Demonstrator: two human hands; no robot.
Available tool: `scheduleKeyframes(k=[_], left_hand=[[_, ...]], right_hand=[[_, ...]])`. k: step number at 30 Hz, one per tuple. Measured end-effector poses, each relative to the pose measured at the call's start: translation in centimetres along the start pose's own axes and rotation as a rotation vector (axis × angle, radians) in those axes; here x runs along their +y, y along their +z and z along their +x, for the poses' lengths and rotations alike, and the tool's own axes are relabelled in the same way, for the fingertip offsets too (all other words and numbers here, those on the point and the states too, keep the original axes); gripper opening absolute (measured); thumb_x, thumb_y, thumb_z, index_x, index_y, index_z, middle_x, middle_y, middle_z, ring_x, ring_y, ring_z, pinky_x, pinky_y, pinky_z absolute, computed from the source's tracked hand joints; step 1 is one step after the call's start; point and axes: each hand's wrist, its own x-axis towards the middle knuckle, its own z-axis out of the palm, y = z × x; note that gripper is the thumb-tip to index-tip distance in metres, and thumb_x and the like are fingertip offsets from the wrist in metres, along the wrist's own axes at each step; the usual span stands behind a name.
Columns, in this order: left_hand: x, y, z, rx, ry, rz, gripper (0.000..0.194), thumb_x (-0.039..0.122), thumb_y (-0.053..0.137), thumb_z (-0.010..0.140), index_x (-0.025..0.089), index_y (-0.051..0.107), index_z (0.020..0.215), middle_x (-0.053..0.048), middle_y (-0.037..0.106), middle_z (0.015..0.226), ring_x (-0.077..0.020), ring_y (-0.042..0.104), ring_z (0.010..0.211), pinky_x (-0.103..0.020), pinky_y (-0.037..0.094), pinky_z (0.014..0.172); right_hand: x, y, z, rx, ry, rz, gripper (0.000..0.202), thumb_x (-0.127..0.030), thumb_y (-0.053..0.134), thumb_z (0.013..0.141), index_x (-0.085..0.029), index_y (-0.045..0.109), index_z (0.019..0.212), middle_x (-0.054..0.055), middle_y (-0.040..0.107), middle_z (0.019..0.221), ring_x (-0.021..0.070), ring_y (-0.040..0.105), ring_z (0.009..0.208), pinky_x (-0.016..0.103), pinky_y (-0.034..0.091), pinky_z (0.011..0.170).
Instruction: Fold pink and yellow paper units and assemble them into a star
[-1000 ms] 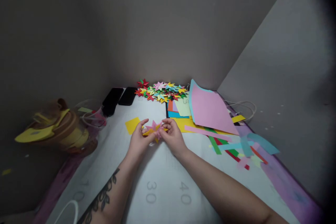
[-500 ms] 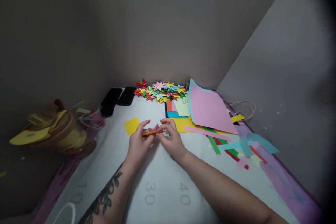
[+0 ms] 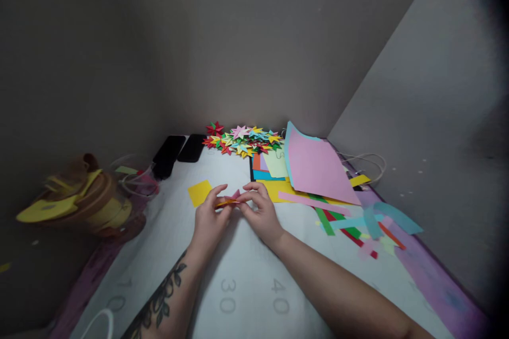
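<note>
Between my two hands is a small folded paper piece (image 3: 229, 201), yellow-orange with a pink point sticking up. My left hand (image 3: 210, 215) pinches its left side between thumb and fingers. On the other side, the thumb and index finger of my right hand (image 3: 260, 216) close on its right end. My fingers cover part of the folds. A yellow paper square (image 3: 199, 193) lies on the white sheet (image 3: 246, 254) just beyond my left hand. Farther back is a heap of many-coloured folded paper stars (image 3: 242, 140).
Two black phones (image 3: 170, 153) lie at the back left. A brown pot (image 3: 95, 201) with yellow paper stands at the left edge. To the right are a large pink sheet (image 3: 318, 164), yellow paper (image 3: 274, 190) and scattered coloured strips (image 3: 345, 222). A cable (image 3: 374, 161) loops beside the wall.
Both hands keep their hold on the folded paper, with only slight finger shifts; its pink point looks slightly narrower. The whole view has moved a little.
</note>
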Motion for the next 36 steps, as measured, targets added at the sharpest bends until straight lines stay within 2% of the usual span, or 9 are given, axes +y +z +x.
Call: scheduleKeyframes(k=[5,9,15,22,30,36], left_hand=[[0.0,-0.1,-0.1,0.035,0.030,0.040,0.039,0.018,0.062,0.072,0.020,0.058,0.110,-0.003,0.072,0.082,-0.0181,0.068,0.079,-0.029,0.051,0.076],[0.0,-0.1,-0.1,0.066,0.039,0.039,0.038,0.017,0.061,0.070,0.021,0.060,0.108,-0.002,0.072,0.083,-0.0184,0.068,0.080,-0.028,0.050,0.075],[-0.1,-0.2,-0.3,0.079,0.061,0.097,0.038,0.017,0.060,0.071,0.021,0.059,0.109,-0.003,0.072,0.089,-0.0187,0.067,0.084,-0.028,0.049,0.079],[0.0,-0.1,-0.2,0.079,0.051,0.080,0.037,0.019,0.062,0.071,0.021,0.060,0.107,-0.003,0.071,0.086,-0.0188,0.067,0.080,-0.028,0.050,0.076],[-0.1,-0.1,-0.2,0.056,0.060,0.128,0.037,0.019,0.060,0.073,0.020,0.057,0.110,-0.003,0.072,0.088,-0.0181,0.067,0.082,-0.028,0.050,0.074],[-0.2,0.0,-0.2,0.063,0.047,0.094,0.035,0.020,0.060,0.074,0.020,0.057,0.109,-0.004,0.072,0.089,-0.0187,0.067,0.084,-0.029,0.050,0.076]], right_hand=[[-0.2,0.0,0.0,0.066,-0.107,-0.090,0.015,-0.014,0.062,0.077,-0.026,0.070,0.080,0.006,0.050,0.104,0.0210,0.052,0.102,0.038,0.047,0.083],[-0.6,-0.2,-0.2,0.100,-0.169,-0.220,0.013,-0.016,0.064,0.075,-0.027,0.071,0.078,0.006,0.047,0.111,0.0246,0.047,0.108,0.043,0.043,0.087],[-1.1,-0.4,-0.5,0.124,-0.351,-0.330,0.014,-0.016,0.065,0.076,-0.028,0.071,0.082,0.004,0.047,0.081,0.0197,0.049,0.082,0.039,0.045,0.074],[-1.0,-0.4,-0.3,-0.013,-0.346,-0.253,0.021,-0.010,0.057,0.081,-0.026,0.065,0.093,0.004,0.065,0.087,0.0195,0.053,0.081,0.038,0.047,0.075],[-0.8,-0.3,-0.3,-0.026,-0.328,-0.243,0.020,-0.011,0.055,0.083,-0.025,0.063,0.094,0.004,0.067,0.095,0.0201,0.057,0.087,0.040,0.047,0.079],[-0.8,-0.2,-0.2,-0.045,-0.301,-0.202,0.016,-0.012,0.054,0.084,-0.024,0.061,0.092,0.004,0.067,0.087,0.0195,0.055,0.083,0.039,0.047,0.077]])
